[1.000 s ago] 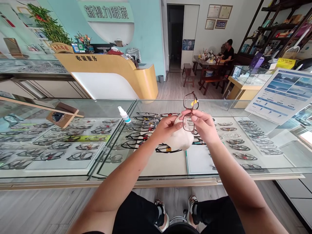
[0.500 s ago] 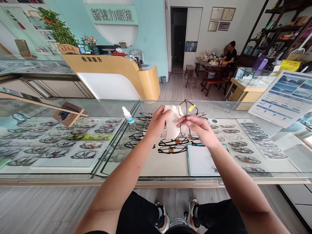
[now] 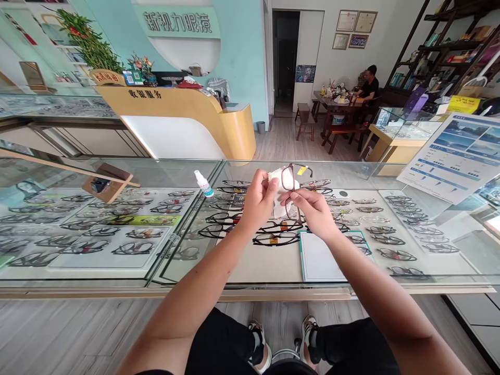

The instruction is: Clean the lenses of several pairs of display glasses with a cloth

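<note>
My left hand (image 3: 261, 199) is closed on a white cleaning cloth (image 3: 278, 210) with a zigzag edge. My right hand (image 3: 312, 209) pinches a pair of brown-rimmed eyeglasses (image 3: 293, 176) near the bridge, with the frame turned on end. Cloth and upper lens meet, the cloth lying behind and beside that lens. One temple of the glasses sticks out to the right, with a yellow tag (image 3: 302, 170) by it. Both hands are above the glass counter. A white spray bottle (image 3: 203, 184) with a blue label stands to the left of my left hand.
Rows of eyeglasses (image 3: 276, 238) lie under the glass of the display counter (image 3: 250, 292). A white board (image 3: 322, 255) with a green edge is near my right forearm. A printed sign (image 3: 439, 156) stands at right, a wooden stand (image 3: 109, 183) at left. A person (image 3: 369, 86) sits at a far table.
My left hand has moved slightly right with the cloth, its thumb now over the cloth near the upper lens. My right hand has turned the glasses and shifted them a little left.
</note>
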The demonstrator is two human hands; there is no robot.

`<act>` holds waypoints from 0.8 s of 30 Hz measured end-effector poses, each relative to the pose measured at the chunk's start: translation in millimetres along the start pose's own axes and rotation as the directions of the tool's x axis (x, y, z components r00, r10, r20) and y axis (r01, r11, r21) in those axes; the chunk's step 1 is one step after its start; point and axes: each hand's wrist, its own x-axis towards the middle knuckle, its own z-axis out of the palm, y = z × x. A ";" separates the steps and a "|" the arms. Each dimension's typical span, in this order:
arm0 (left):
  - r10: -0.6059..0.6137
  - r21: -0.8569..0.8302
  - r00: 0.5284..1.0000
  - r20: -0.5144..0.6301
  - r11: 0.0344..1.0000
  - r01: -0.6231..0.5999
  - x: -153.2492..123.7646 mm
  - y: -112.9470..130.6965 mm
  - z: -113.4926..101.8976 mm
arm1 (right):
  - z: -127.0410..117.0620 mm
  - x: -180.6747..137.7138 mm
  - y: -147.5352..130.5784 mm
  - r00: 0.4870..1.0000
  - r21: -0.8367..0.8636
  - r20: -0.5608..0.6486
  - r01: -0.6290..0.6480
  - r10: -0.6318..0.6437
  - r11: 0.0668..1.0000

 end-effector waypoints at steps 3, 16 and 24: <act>0.013 -0.007 1.000 -0.022 1.000 -0.013 0.1 -2.8 -0.2 | 2.1 -1.0 2.2 0.999 -0.048 -0.041 0.011 -0.013 0.999; 0.083 0.029 0.996 0.026 0.996 -0.084 -0.4 4.4 0.8 | 5.3 0.0 -4.4 0.996 -0.065 0.074 0.044 -0.039 0.997; -0.135 -0.203 0.981 0.136 0.966 0.161 5.8 2.9 -5.7 | 5.4 1.2 -2.1 0.993 0.027 0.116 -0.010 0.007 1.000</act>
